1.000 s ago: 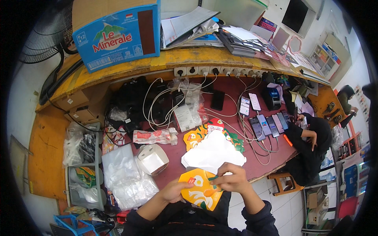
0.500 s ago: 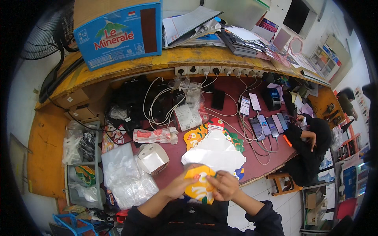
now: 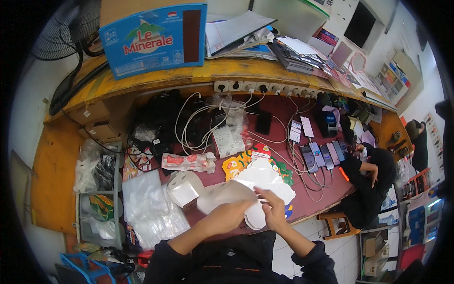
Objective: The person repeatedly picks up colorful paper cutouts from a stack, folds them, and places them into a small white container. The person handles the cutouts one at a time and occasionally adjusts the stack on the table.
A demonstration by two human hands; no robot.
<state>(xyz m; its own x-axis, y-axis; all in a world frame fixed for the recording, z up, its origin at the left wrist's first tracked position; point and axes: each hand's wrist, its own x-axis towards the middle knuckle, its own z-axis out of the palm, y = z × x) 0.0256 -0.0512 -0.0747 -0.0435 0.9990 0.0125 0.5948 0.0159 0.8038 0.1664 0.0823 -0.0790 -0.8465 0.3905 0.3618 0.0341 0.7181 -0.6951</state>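
A thin white sheet (image 3: 224, 193), its surface curved, stretches above the table in front of me. My left hand (image 3: 229, 215) is closed on its lower edge. At its right end the curled fingers of my right hand (image 3: 273, 208) pinch the edge; the fingertips are partly hidden. Between my hands shows a smaller white cut-out piece (image 3: 256, 218); whether it is held or lies on the table, I cannot tell. Just beyond, white-backed cut-outs (image 3: 269, 182) lie overlapping several printed ones (image 3: 232, 166) in yellow, red and green.
To the left stand a white open box (image 3: 184, 188) and stacked clear plastic bags (image 3: 146, 203). White cables (image 3: 189, 135) loop across the red table. Several phones (image 3: 309, 158) lie at the right, near another person (image 3: 378, 175) in dark clothing. A blue carton (image 3: 151, 42) sits on the shelf.
The yellow printed cut-out in my hands no longer shows; a white sheet is now spread there toward the left. My hands have moved slightly up, and the view has shifted a little.
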